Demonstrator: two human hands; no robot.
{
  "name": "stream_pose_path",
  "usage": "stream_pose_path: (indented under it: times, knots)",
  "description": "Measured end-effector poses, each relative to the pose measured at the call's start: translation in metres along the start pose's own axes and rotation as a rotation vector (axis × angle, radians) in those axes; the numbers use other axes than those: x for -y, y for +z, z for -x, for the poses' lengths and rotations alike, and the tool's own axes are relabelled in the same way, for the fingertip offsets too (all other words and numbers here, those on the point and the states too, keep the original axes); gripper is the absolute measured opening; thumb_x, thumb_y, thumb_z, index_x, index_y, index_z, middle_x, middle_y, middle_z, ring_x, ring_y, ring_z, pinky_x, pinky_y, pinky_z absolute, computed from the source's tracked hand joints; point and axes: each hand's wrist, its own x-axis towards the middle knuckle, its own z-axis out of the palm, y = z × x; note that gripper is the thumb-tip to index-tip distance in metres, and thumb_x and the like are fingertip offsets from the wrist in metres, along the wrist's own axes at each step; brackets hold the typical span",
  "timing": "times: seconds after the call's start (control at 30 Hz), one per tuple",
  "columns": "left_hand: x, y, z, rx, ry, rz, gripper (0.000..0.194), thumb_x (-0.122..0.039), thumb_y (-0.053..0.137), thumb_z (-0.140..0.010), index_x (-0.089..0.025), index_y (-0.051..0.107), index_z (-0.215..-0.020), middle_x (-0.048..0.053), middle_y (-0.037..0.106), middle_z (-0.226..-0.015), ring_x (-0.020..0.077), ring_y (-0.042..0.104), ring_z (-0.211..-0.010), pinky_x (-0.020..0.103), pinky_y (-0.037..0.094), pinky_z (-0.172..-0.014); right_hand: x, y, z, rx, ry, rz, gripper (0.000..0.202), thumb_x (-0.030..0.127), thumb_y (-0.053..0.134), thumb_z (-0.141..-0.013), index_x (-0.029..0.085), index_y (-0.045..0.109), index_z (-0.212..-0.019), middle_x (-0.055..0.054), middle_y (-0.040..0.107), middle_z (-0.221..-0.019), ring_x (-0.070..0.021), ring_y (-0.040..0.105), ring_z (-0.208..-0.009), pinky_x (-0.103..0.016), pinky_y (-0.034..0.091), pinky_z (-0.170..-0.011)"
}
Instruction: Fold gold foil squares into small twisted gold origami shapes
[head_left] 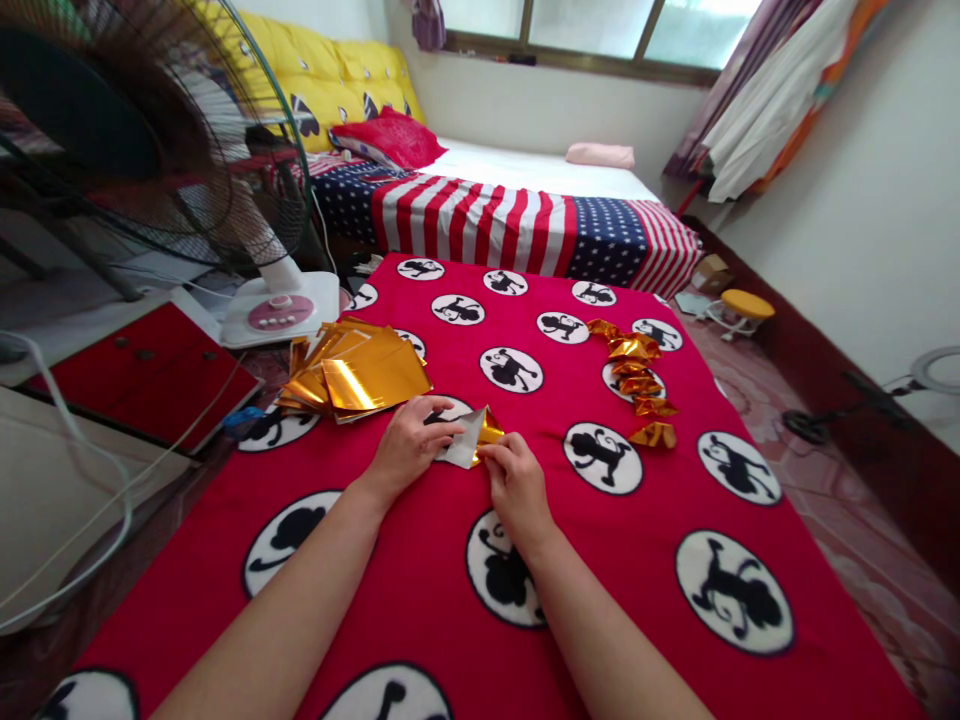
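Between my hands lies a partly folded sheet of gold foil paper, its pale grey back showing on the left and shiny gold on the right. My left hand rests at its left side, fingers stretched out over the paper. The thumb and fingers of my right hand pinch the right edge. Just beyond my left hand is a loose stack of flat gold foil sheets. Over on the right, a row of folded gold foil pieces runs along the cloth.
A red cloth with black monkey figures covers the table. An electric fan stands at the left beside a red-topped cabinet. Behind the table is a bed with a striped cover. A yellow stool stands on the floor at right.
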Motion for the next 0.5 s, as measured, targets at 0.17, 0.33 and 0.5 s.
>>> stream_pose_path:
  times: [0.17,0.33,0.5]
  knots:
    - [-0.003,-0.007,-0.001,0.078,0.058,0.012,0.018,-0.017,0.064,-0.085,-0.030,0.075,-0.090,0.003,0.064,-0.118,0.0211,0.055,-0.112,0.041,0.044,-0.097,0.000,-0.006,-0.003,0.024,0.001,0.067,0.025,0.009,0.051,-0.089,0.020,0.073,-0.091,-0.005,0.058,-0.087,-0.0163,0.056,-0.081,-0.027,0.045,-0.073]
    - [-0.010,-0.007,-0.002,0.101,0.083,0.037,0.006,-0.026,0.068,-0.083,-0.028,0.074,-0.084,0.003,0.066,-0.116,0.0215,0.054,-0.112,0.041,0.043,-0.098,-0.004,-0.019,-0.013,0.051,0.032,0.223,0.028,0.008,0.052,-0.089,0.022,0.076,-0.091,-0.004,0.059,-0.085,-0.0154,0.055,-0.080,-0.027,0.041,-0.074]
    - [-0.027,-0.001,-0.002,0.121,0.150,0.002,0.008,-0.031,0.066,-0.085,-0.027,0.073,-0.085,0.005,0.065,-0.114,0.0229,0.054,-0.112,0.041,0.043,-0.096,-0.007,-0.028,-0.018,0.071,0.051,0.302,0.030,0.007,0.054,-0.086,0.026,0.077,-0.089,-0.003,0.061,-0.086,-0.0155,0.055,-0.081,-0.028,0.037,-0.073]
